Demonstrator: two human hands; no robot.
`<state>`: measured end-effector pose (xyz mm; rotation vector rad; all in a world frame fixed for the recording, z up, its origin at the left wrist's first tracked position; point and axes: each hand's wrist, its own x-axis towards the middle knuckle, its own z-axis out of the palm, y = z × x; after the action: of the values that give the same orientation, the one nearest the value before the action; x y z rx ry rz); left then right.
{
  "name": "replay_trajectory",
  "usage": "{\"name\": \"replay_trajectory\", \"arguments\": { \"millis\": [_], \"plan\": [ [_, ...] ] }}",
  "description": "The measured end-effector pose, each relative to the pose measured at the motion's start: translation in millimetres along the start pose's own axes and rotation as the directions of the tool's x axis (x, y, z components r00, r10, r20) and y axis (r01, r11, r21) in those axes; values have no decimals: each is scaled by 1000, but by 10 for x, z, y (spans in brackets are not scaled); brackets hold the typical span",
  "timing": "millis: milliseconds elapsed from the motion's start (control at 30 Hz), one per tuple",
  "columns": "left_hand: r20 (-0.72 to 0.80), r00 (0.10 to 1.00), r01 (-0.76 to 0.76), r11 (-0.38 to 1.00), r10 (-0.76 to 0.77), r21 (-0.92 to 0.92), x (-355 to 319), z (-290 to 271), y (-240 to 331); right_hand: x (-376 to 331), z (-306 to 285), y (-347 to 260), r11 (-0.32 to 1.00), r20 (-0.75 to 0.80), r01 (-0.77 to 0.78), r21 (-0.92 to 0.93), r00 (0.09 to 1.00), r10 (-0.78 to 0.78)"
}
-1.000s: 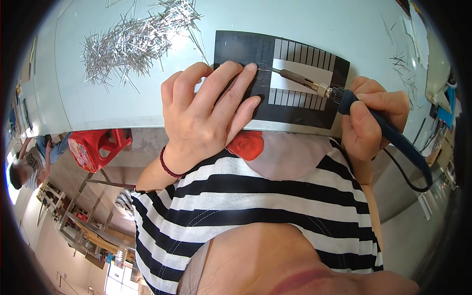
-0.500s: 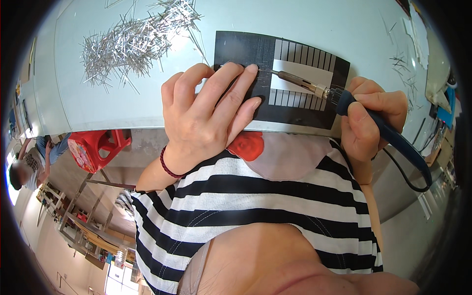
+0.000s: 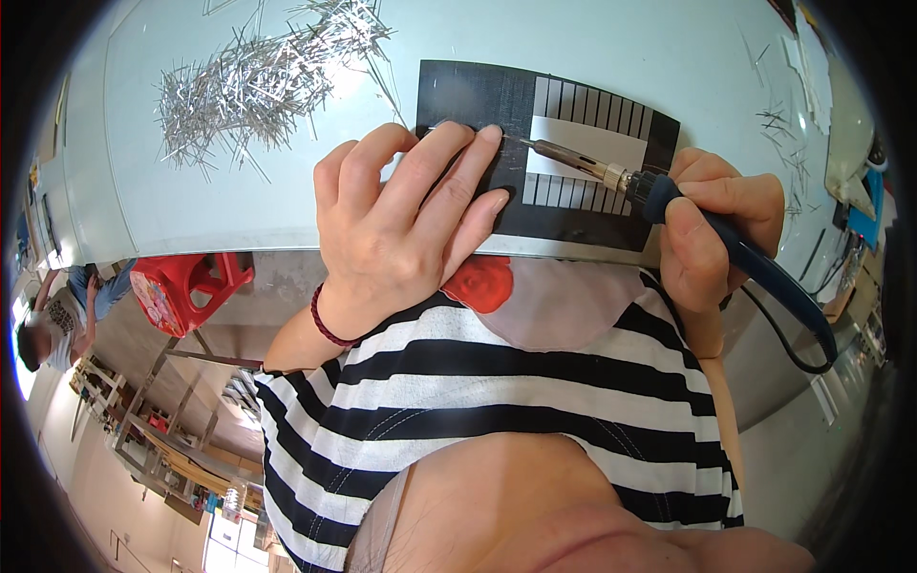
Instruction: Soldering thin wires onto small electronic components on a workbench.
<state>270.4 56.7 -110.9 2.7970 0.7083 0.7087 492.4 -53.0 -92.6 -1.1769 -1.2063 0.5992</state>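
The right hand [image 3: 718, 229] grasps a soldering iron [image 3: 656, 195] by its navy handle, thumb and fingers wrapped round it, with the metal barrel pointing toward 10 o'clock. A black cable [image 3: 802, 361] loops at the hand's 5 o'clock. The fine tip sits over a black board [image 3: 468, 91], just beside the left index fingertip, at its 3 o'clock; whether tip and board touch is too small to tell.

The left hand [image 3: 392, 220] lies palm down, fingers bent and a little apart, some fingertips against the board; I cannot tell whether it pins anything. A dark-red braided bracelet [image 3: 330, 320] circles its wrist. The board lies at the view's 1 o'clock, on a pale worktable [image 3: 191, 205], bearing a striped light panel [image 3: 592, 143] on its 3 o'clock side.

At the left hand's 10 o'clock lies a heap of thin silvery wire pieces [image 3: 258, 100]; a red plastic stool [image 3: 164, 298] stands at its 8 o'clock. Loose wires [image 3: 789, 148] lie scattered at the right hand's 1 o'clock.
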Motion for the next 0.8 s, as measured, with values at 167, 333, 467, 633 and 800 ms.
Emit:
{"name": "replay_trajectory", "arguments": {
  "millis": [167, 333, 467, 633, 800],
  "plan": [
    [-30, 1000, -4, 1000, 4, 1, -9, 40, 0, -3, -4, -11, 1000, -16, -23, 16, 1000, 23],
    [-101, 995, 0, 1000, 0, 5, -20, 54, -11, 19, -3, -63, 999, -4, -32, -25, 999, 32],
    [-169, 986, 12, 1000, -9, 19, -52, 79, -19, 83, 41, -137, 996, 21, 12, -92, 1000, -10],
    [-206, 978, 32, 999, -26, 29, -35, 76, 27, 126, 20, -206, 990, -4, -40, -132, 999, 40],
    [-192, 980, 61, 998, -53, 34, -28, 66, 43, 98, -48, -131, 996, 9, -52, -71, 999, 52]
  ]
}}
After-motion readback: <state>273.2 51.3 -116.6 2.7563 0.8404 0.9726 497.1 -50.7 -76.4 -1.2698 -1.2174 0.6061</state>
